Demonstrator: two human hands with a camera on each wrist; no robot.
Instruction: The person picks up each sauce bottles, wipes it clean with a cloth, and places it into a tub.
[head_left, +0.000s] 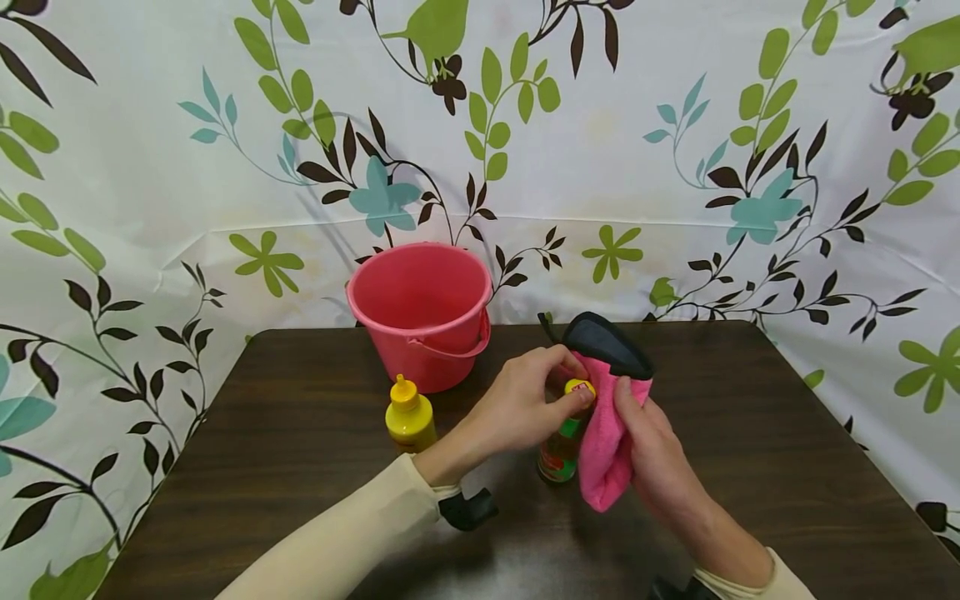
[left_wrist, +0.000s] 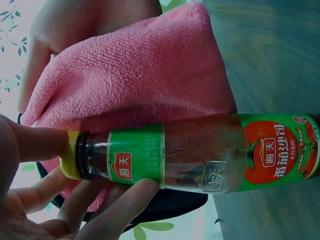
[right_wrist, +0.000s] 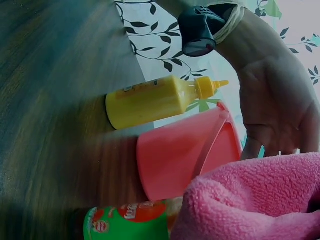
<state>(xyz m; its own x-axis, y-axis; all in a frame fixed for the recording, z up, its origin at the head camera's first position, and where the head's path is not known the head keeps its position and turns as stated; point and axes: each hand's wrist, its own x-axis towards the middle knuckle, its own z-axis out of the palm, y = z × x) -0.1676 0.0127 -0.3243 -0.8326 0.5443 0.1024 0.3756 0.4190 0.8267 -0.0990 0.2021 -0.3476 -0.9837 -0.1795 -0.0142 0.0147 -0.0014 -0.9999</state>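
A glass ketchup bottle [head_left: 557, 463] with a yellow cap [left_wrist: 70, 162] and green-and-red tomato label stands upright on the table. My left hand [head_left: 525, 393] holds it by the top: the thumb presses on the cap, and the other fingers lie along the neck in the left wrist view. Right beside the bottle, my right hand [head_left: 663, 450] grips a fluffy pink cloth [head_left: 606, 467], its thumb on the front near the upper edge. At the cloth's top sits a dark grey pad [head_left: 606, 343] with black edging. The cloth hangs down close to the bottle.
A pink bucket [head_left: 393, 350] with its handle lowered stands at the table's back. In front of it, left of my left forearm, is a yellow squeeze bottle [head_left: 411, 421] with a pointed nozzle. A leaf-patterned curtain [head_left: 585, 175] hangs behind the dark wooden table [head_left: 300, 450].
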